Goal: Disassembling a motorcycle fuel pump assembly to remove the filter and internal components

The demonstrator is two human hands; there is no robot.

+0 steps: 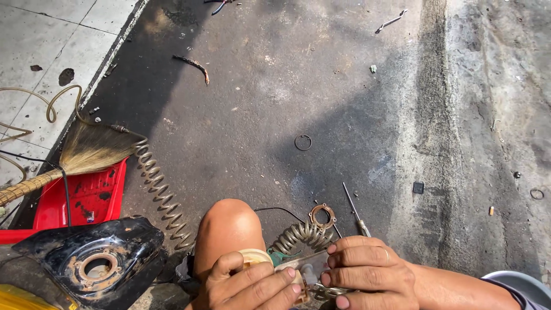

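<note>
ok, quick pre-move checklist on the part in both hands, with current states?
1. Both hands on the part: ok. Left hand and right hand grip the small cream and clear plastic assembly from either side.
2. Part fully in view: not ok. The fingers and the frame edge hide much of it.
3. Screwdriver within reach: ok, lying on the asphalt just beyond the right hand.
4. Rusty gasket ring accounted for: ok, on the ground beside the coiled hose.
5. Black ring accounted for: ok, farther out on the asphalt.
6. Black tank opening covered: not ok, it stands open.

open asphalt (298, 86) ahead, coiled hose (160, 192) left
</note>
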